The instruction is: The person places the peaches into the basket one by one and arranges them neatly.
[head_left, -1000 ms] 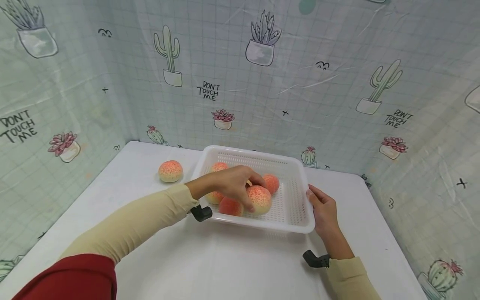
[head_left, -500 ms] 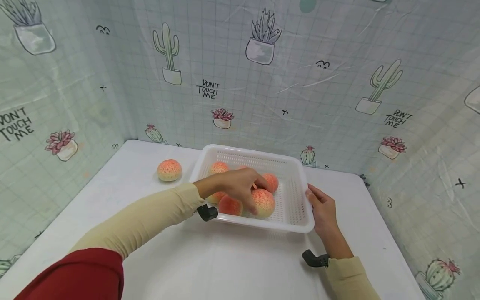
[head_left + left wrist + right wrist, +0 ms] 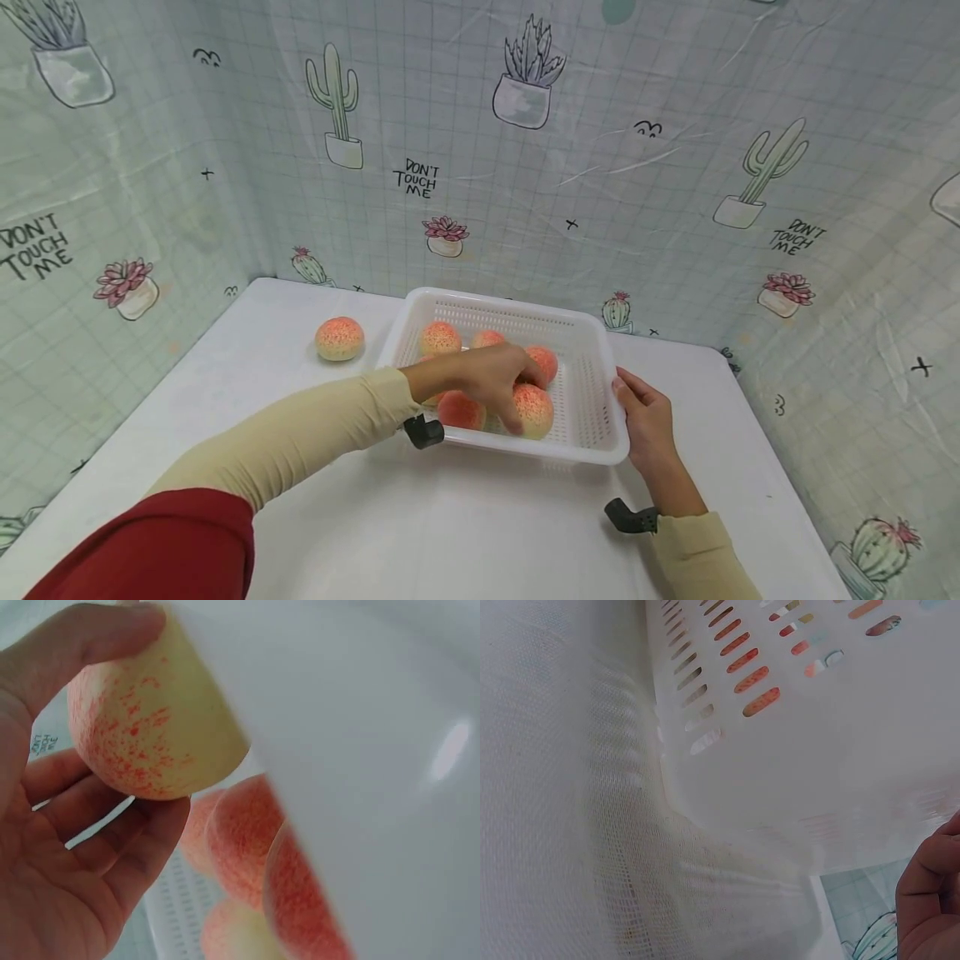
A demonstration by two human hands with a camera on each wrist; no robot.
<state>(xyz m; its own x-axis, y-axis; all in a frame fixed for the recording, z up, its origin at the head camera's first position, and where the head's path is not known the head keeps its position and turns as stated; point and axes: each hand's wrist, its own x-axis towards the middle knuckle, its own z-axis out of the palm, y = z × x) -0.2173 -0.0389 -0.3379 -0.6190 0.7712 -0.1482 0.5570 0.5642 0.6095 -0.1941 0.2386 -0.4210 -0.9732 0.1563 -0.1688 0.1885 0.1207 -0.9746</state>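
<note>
My left hand (image 3: 493, 379) reaches over the near side of a white plastic basket (image 3: 587, 408) and grips a yellow peach with red speckles (image 3: 535, 412). In the left wrist view, the thumb lies on one side of this peach (image 3: 161, 720) and the fingers on the other. My right hand (image 3: 651, 421) holds the right rim of the basket, thumb on top; the right wrist view catches only part of that hand (image 3: 934, 896) beside the basket's slotted side. Several more peaches sit in the basket, including a redder one (image 3: 461, 411) near the front, some partly hidden by the left hand.
A single peach (image 3: 340, 338) lies on the white table (image 3: 480, 533), left of the basket. Behind the table hangs a sheet (image 3: 465, 108) printed with cacti. Dark wrist mounts (image 3: 632, 517) sit on both wrists.
My left hand has moved a little to the right and toward the front of the basket with the peach, uncovering peaches behind it. My right hand stays on the rim.
</note>
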